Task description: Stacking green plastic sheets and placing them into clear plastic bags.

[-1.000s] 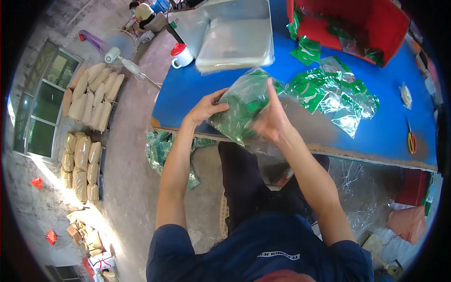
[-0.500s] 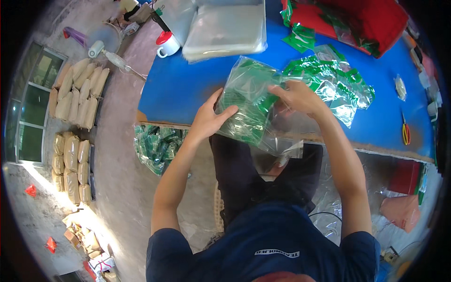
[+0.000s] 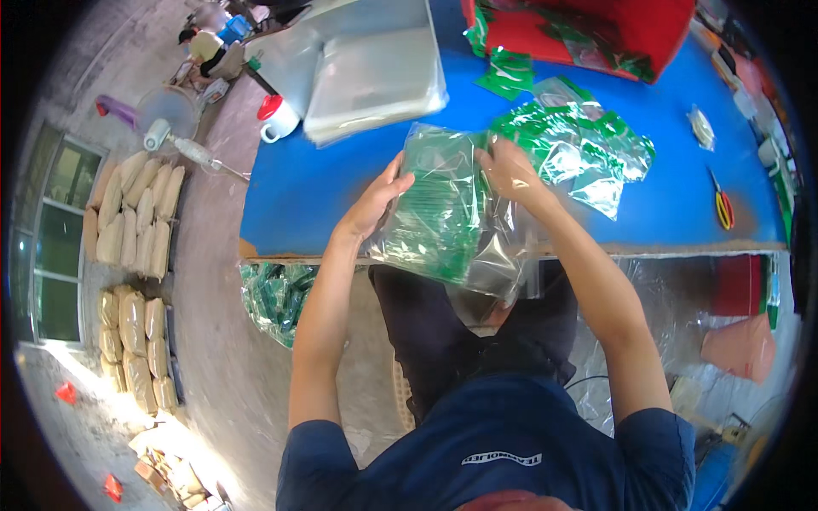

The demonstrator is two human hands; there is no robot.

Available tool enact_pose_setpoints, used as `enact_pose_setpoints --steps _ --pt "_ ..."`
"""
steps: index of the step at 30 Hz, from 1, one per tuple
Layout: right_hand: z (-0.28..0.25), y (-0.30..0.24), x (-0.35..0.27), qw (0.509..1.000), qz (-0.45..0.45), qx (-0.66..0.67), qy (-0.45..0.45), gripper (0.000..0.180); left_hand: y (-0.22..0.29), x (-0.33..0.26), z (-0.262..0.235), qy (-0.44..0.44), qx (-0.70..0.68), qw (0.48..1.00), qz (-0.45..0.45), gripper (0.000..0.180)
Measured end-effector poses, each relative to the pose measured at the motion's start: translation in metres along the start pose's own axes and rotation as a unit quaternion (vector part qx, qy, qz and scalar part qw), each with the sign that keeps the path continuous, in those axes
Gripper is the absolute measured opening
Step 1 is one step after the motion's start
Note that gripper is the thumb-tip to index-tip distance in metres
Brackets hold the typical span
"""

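Note:
Over the front edge of the blue table [image 3: 298, 200], a clear plastic bag [image 3: 436, 204] bulges with a flat stack of green-printed packets. My left hand [image 3: 375, 204] grips its left side, thumb across the front and fingers behind. At the upper right edge, my right hand [image 3: 509, 173] is closed on the bag, its fingertips partly hidden by the film. Loose clear film [image 3: 504, 260] hangs below the right hand, over my lap. Right of that hand lies a loose pile of shiny green packets [image 3: 588, 149].
A stack of clear bags [image 3: 375, 81] and a white mug with red lid [image 3: 279, 119] stand at the back left. A red bin [image 3: 588, 25] is at the back right, red-and-yellow-handled snips [image 3: 723, 209] farther right. A bag of green packets [image 3: 271, 298] sits below the table's left end.
The filled bag has turned more upright and shifted slightly left. My right hand has slid from its front face to its upper right edge; my left hand still holds the left side.

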State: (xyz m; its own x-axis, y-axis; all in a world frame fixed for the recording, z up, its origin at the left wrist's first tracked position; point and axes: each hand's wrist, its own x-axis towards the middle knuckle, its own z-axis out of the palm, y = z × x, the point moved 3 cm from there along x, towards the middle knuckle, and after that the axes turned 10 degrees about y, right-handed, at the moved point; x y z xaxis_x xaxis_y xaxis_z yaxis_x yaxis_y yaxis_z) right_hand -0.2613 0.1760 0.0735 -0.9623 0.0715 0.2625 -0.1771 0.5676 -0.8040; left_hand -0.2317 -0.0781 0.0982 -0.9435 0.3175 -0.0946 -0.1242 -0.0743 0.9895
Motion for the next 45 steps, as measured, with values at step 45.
enact_pose_setpoints --steps 45 --pt "-0.001 -0.037 -0.089 0.953 -0.26 -0.009 -0.156 0.024 0.013 -0.018 -0.03 0.024 0.233 0.972 0.013 0.095"
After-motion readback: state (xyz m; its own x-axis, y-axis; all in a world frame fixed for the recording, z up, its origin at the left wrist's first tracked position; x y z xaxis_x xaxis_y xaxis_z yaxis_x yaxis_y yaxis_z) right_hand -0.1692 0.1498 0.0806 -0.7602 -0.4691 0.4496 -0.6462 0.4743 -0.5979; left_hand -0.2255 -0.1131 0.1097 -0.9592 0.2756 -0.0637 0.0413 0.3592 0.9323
